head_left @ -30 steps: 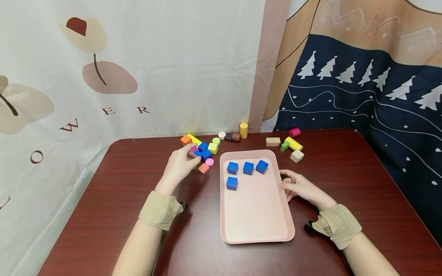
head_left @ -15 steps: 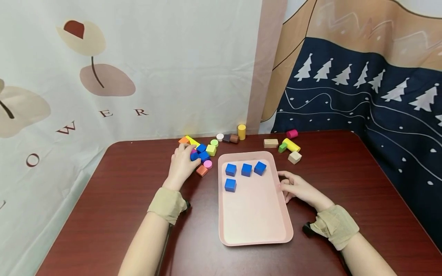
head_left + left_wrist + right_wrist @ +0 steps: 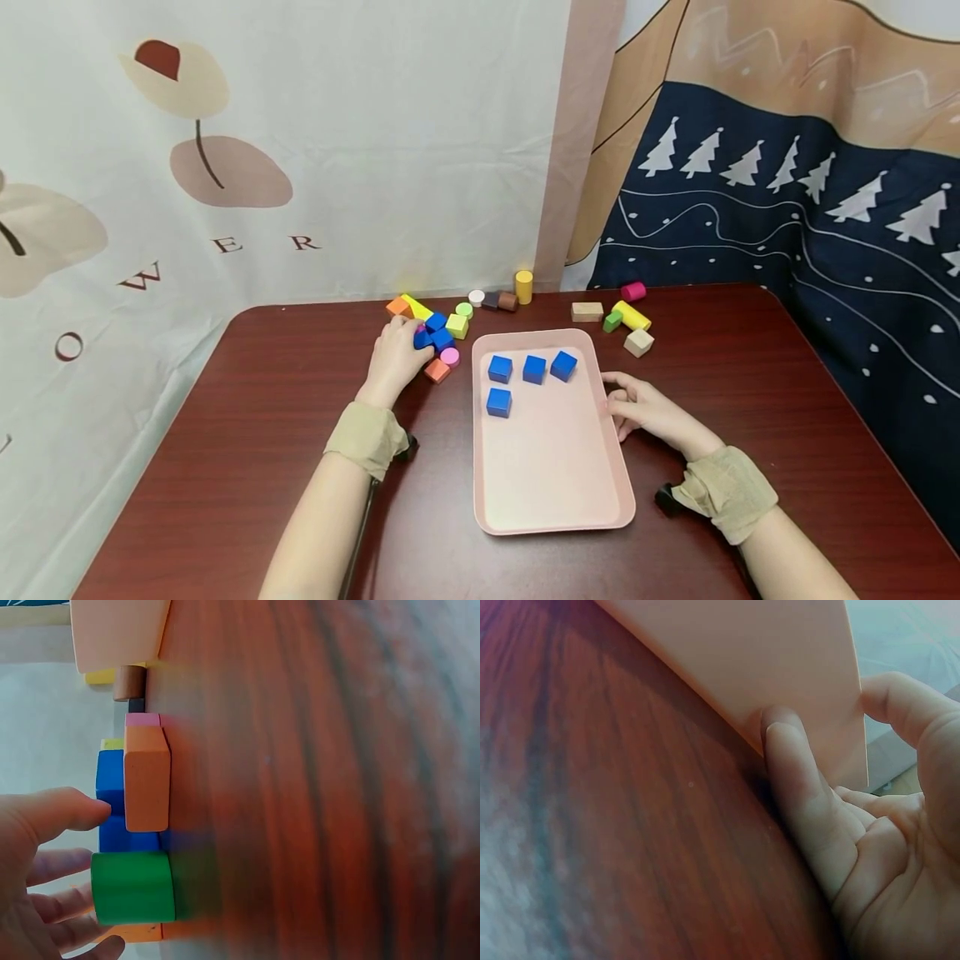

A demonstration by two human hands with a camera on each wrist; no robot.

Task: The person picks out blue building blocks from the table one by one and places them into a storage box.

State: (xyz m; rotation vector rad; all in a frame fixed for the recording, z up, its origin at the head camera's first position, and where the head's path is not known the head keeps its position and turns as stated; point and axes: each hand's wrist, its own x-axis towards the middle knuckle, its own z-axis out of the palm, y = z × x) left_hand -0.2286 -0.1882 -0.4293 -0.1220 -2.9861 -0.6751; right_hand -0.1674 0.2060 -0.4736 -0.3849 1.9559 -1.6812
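Note:
In the head view my left hand [image 3: 395, 348] reaches into a cluster of blocks at the back left. Its thumb and fingers pinch a blue cube [image 3: 422, 340]. The left wrist view shows a green block [image 3: 133, 888] in front of its fingers and an orange block [image 3: 147, 780] beside the thumb. My right hand [image 3: 651, 410] rests against the right side of a pink tray [image 3: 555, 475]. One digit presses the tray's outer wall in the right wrist view and another touches the rim, with the remaining fingers bent below. Inside the tray sit several blue cubes [image 3: 499, 402] near its far end.
Around the left hand lie a yellow-green cube [image 3: 457, 326], a pink disc [image 3: 450, 357] and an orange block [image 3: 437, 371]. A yellow cylinder [image 3: 523, 287] stands at the back edge. Behind the tray's right corner are wooden blocks [image 3: 639, 342] and a yellow cylinder lying down [image 3: 632, 315].
My left hand has come down and slightly right into the cluster, its fingers closing around a blue cube. The right hand stays at the tray's side, and the tray's cubes keep their places.

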